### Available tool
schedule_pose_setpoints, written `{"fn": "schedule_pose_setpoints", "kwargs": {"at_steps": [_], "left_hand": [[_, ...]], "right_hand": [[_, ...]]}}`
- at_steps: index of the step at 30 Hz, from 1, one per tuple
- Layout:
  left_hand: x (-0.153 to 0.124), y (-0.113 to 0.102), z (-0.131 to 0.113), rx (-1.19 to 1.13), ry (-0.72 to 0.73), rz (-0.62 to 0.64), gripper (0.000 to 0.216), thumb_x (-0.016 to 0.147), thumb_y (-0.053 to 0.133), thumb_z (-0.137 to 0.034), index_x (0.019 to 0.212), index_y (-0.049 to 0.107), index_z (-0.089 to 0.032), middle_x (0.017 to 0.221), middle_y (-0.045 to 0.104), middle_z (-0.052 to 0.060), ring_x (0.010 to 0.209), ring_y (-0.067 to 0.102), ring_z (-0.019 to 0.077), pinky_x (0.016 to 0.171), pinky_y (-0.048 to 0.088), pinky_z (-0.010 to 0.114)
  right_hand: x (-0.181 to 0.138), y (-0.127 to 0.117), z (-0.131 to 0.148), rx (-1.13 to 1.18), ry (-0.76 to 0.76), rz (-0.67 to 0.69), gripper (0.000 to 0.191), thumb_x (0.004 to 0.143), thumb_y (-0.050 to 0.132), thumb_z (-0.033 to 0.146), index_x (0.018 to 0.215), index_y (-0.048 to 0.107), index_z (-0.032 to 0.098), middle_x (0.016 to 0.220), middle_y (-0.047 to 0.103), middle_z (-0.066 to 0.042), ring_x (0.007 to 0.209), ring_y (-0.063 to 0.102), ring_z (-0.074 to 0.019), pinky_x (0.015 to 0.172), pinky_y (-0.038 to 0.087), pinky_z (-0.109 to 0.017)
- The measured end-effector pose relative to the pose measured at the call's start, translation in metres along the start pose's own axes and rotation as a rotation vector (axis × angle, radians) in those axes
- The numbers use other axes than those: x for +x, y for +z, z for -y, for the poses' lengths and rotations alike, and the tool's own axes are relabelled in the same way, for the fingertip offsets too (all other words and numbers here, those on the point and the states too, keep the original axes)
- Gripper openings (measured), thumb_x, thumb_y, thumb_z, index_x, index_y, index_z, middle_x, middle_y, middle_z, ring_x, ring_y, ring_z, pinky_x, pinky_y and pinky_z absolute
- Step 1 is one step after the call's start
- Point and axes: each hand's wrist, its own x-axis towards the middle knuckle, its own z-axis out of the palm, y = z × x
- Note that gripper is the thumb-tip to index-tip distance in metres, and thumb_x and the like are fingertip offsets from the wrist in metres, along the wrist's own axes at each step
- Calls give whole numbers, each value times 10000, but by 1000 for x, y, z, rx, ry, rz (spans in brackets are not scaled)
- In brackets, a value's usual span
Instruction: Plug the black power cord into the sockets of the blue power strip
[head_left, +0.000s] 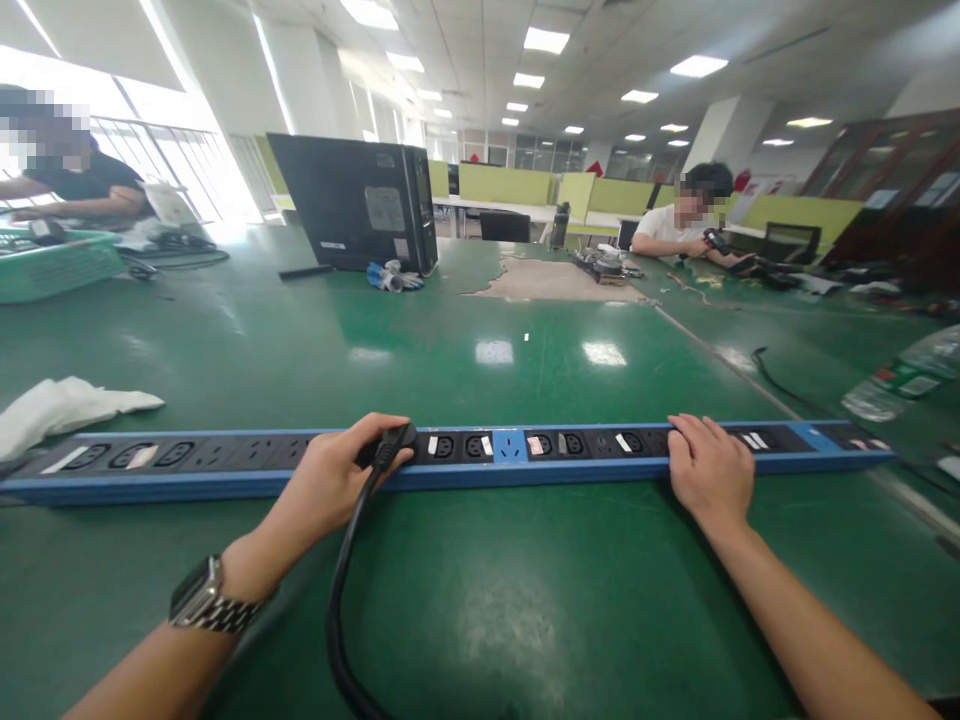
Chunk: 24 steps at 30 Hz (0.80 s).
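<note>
A long blue-and-black power strip [480, 474] lies across the green table in front of me, with rows of sockets facing up and small paper stickers on some of them. My left hand [330, 475], with a watch on its wrist, pinches a black power plug [397, 440] against the strip's top, left of a blue socket [510, 445]. How deep the plug sits cannot be seen. From it a thick black cord [341, 600] curves down toward me. Farther right, my right hand [711, 468] grips the strip, its curled fingers over the top and hiding some sockets.
Beyond the strip stand a black computer case [352, 205] and a pair of gloves [394, 277]. White cloth [71, 405] and a green basket [60, 268] are at left, a plastic bottle [904, 375] at right. Two other people sit across the table [480, 620].
</note>
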Motion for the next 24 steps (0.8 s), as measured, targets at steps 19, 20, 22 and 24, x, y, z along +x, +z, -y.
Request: {"fn": "schedule_pose_setpoints", "kwargs": {"at_steps": [19, 20, 22, 24], "left_hand": [[34, 84, -87, 35, 24, 74, 230, 843, 645, -319, 1041, 646, -202, 778, 744, 49, 723, 707, 221, 653, 499, 286], [34, 84, -88, 88, 40, 84, 227, 838, 643, -295, 1048, 651, -208, 771, 741, 47, 724, 707, 229, 652, 493, 293], [33, 85, -91, 138, 42, 85, 214, 822, 641, -250, 1033, 658, -217, 768, 738, 43, 723, 705, 237, 652, 486, 300], [32, 87, -91, 73, -5, 43, 182, 815, 649, -272, 989, 650, -219, 779, 741, 39, 725, 706, 228, 655, 490, 293]], "right_hand": [[1, -4, 6, 9, 33, 39, 419, 958, 382, 340, 1170, 705, 178, 1272, 678, -85, 1260, 527, -283, 1052, 338, -484], [1, -4, 6, 14, 35, 37, 417, 958, 384, 340, 1168, 705, 176, 1271, 679, -87, 1260, 527, -283, 1052, 338, -485], [1, -4, 7, 21, 36, 32, 415, 958, 387, 337, 1166, 707, 172, 1270, 679, -91, 1260, 526, -283, 1052, 338, -486], [1, -4, 8, 26, 36, 31, 414, 957, 389, 335, 1166, 707, 171, 1270, 680, -91, 1261, 524, -282, 1055, 334, -485]]}}
